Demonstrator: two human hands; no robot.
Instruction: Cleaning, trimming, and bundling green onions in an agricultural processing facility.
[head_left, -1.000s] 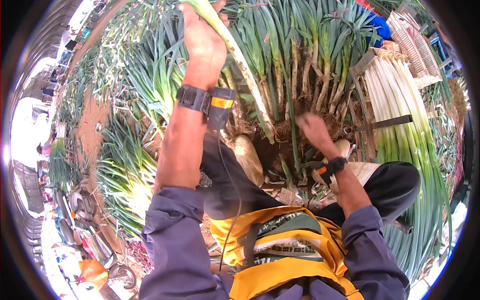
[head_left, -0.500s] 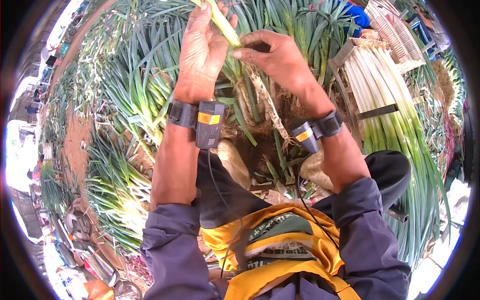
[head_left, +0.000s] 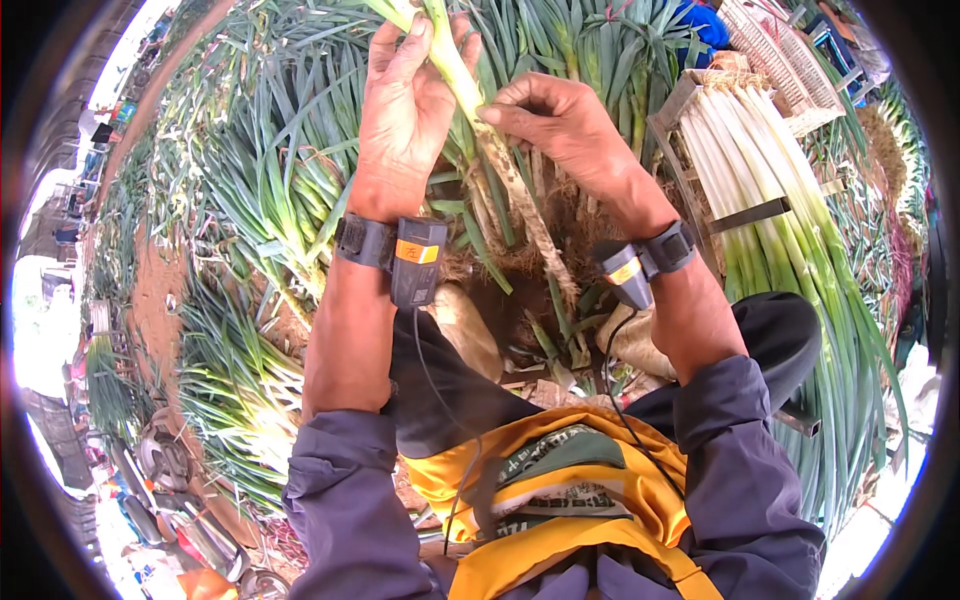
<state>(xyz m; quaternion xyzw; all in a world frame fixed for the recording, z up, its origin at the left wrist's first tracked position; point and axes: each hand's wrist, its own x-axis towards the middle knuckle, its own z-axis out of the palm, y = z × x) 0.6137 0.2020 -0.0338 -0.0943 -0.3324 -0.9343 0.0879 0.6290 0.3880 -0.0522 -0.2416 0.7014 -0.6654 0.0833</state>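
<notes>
A long green onion (head_left: pixel 517 193), its lower stalk caked with soil and its roots hanging down, slants across the middle of the view. My left hand (head_left: pixel 408 125) holds it by the green upper part, with the thumb across the stalk. My right hand (head_left: pixel 570 125) is closed in a pinch, thumb and forefinger at the stalk just below the left hand. Whether it grips the stalk or only a loose outer skin is too fine to see. Behind and below lie more green onions (head_left: pixel 265 175) with dirty roots.
To the right, a metal rack (head_left: pixel 750 216) bears a thick bundle of cleaned, white-stemmed green onions (head_left: pixel 765 165). A pale woven basket (head_left: pixel 785 65) stands beyond it. Another green onion heap (head_left: pixel 235 380) lies at the left, with a bare soil strip (head_left: pixel 158 290) beside it.
Both hands and the green onion have shifted slightly. My right hand has moved a little down and to the right along the stalk; my left hand still holds the upper part.
</notes>
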